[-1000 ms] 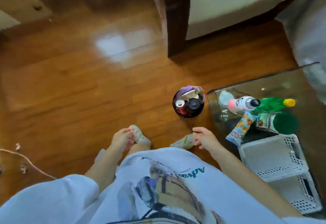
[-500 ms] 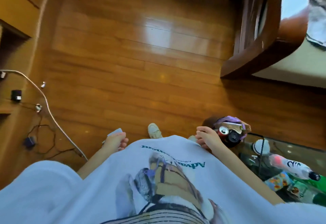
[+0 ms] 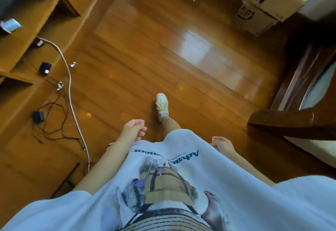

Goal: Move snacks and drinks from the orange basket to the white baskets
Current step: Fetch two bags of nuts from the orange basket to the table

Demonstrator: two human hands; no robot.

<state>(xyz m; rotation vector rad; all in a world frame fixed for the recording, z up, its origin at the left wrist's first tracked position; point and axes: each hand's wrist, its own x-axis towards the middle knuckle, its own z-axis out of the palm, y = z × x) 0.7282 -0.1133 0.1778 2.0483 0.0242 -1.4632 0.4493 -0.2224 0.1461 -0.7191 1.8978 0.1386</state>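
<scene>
No orange basket, white baskets, snacks or drinks are being shown in this view; where they are cannot be told from it, so the task's things are being treated as out of frame.

The left hand point(image 3: 134, 128) is being held in front of the white printed T-shirt point(image 3: 163, 185) with fingers loosely curled, nothing being gripped. The right hand point(image 3: 221, 144) is being held low at the shirt hem, fingers relaxed, nothing being held; part of it is being covered by the shirt edge.

Handling is being judged from the task line only. Snack packets are probably light, soft and crinkly, and are best pinched at a sealed edge or taken round the middle without crushing. Drinks are probably heavier, stiff and smooth, possibly slippery, and are best wrapped round the body, kept upright.

One white laced sneaker point(image 3: 162, 106) is being seen on the glossy brown wooden floor point(image 3: 163, 58); the other foot is being hidden by the shirt. A grey cable point(image 3: 70, 89) and black power adapters point(image 3: 38, 116) are lying on the floor at left. A dark wooden furniture frame point(image 3: 291, 119) is being cut off at right, and a brown cardboard box point(image 3: 254, 19) is being blurred at top. Motion blur is softening the left shelving.
</scene>
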